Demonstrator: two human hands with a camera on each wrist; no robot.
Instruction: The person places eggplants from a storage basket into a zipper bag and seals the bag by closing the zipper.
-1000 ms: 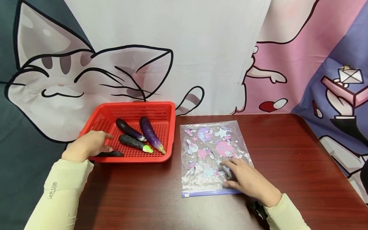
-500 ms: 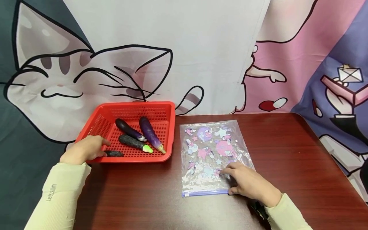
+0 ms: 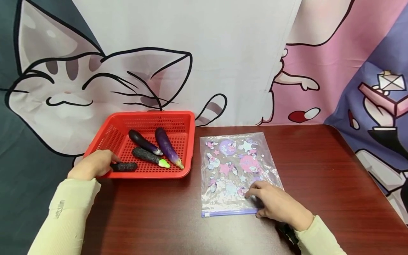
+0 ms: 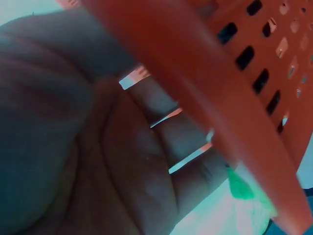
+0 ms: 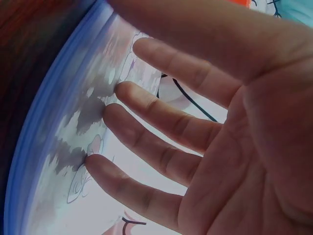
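Note:
My left hand [image 3: 94,164] reaches over the near left rim of a red basket [image 3: 188,141] and grips a dark bumpy cucumber [image 3: 125,166], whose left end is hidden by the hand. The left wrist view shows the fingers [image 4: 161,142] behind the red rim. A similar cucumber with a bright green tip [image 3: 148,156] and two purple eggplants, one short [image 3: 143,141] and one longer [image 3: 167,147], lie inside the basket. My right hand [image 3: 277,202] rests on a clear printed zip bag [image 3: 223,191], its fingertips touching the film, thumb near the purple zip edge.
The bag lies flat on the dark red wooden table [image 3: 153,219], its white slider [image 3: 207,214] at the near left corner. A cloth backdrop [image 3: 223,53] with cartoon figures stands behind the table.
My left hand has moved slightly left and closed on the dark cucumber, which has risen and shifted a little. The right fingers have drawn back toward the bag's zip edge.

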